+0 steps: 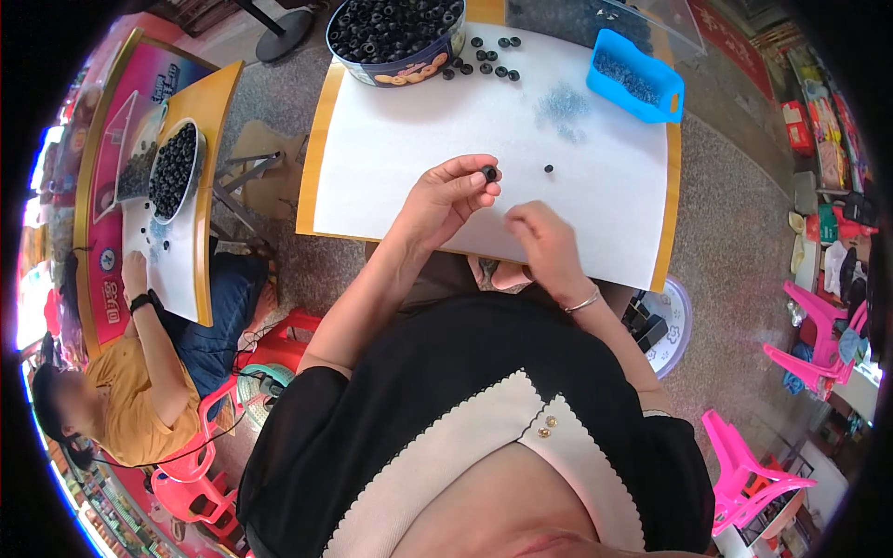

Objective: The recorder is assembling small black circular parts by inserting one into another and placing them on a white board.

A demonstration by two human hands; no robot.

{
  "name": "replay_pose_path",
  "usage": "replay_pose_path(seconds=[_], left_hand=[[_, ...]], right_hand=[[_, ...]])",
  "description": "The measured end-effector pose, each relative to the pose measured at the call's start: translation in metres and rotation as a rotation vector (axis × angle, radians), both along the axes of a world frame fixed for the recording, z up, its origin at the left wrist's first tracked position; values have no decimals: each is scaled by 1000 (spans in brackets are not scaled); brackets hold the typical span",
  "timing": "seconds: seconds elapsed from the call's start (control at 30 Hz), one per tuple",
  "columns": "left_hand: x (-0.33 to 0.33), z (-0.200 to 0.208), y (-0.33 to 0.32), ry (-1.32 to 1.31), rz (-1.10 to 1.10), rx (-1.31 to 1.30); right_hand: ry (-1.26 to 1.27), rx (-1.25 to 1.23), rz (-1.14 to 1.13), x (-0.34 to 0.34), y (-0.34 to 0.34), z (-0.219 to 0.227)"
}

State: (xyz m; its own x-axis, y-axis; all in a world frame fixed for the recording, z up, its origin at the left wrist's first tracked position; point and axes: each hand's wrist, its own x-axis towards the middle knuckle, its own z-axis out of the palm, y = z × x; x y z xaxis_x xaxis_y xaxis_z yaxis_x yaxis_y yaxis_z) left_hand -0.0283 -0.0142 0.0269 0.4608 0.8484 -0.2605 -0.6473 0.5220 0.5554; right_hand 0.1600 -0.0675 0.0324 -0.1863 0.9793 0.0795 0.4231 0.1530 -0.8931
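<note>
My left hand (451,195) pinches a small black bead-like part (489,173) between thumb and fingertips, above the white table top (391,167). Just right of it and nearer me is my right hand (551,249), slightly blurred. Its fingers are curled together, and whatever may be in them is hidden. A single black part (549,168) lies on the white surface beyond that hand. Farther back, small translucent pieces (563,110) are spread in a loose patch. More of these fill a blue plastic tray (600,86) at the far right.
A round tub (409,74) heaped with black parts stands at the back left, with several loose black parts (487,68) beside it. A clear bin (665,23) is behind. At left, another person (139,391) sits at a second table (223,102). Pink chairs (744,474) stand at right.
</note>
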Motion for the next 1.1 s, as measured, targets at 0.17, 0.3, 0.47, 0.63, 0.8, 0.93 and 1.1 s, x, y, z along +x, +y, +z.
replay_pose_path(seconds=[0.17, 0.3, 0.47, 0.63, 0.8, 0.93, 1.1], left_hand=[[10, 5, -5, 107, -20, -21], [16, 5, -8, 116, -23, -14], [12, 4, -5, 180, -70, 59], [14, 3, -6, 166, -100, 73], [15, 2, -6, 87, -109, 30], [16, -3, -4, 25, -117, 18], [20, -5, 0, 66, -61, -9]], right_hand=[[226, -17, -144, 1, 16, 37], [132, 129, -109, -6, 22, 43], [192, -50, -116, -4, 23, 40], [149, -71, -56, 2, 22, 42], [192, -54, -83, 2, 21, 40], [160, 88, -67, 4, 19, 34], [21, 229, -162, 22, 27, 32]])
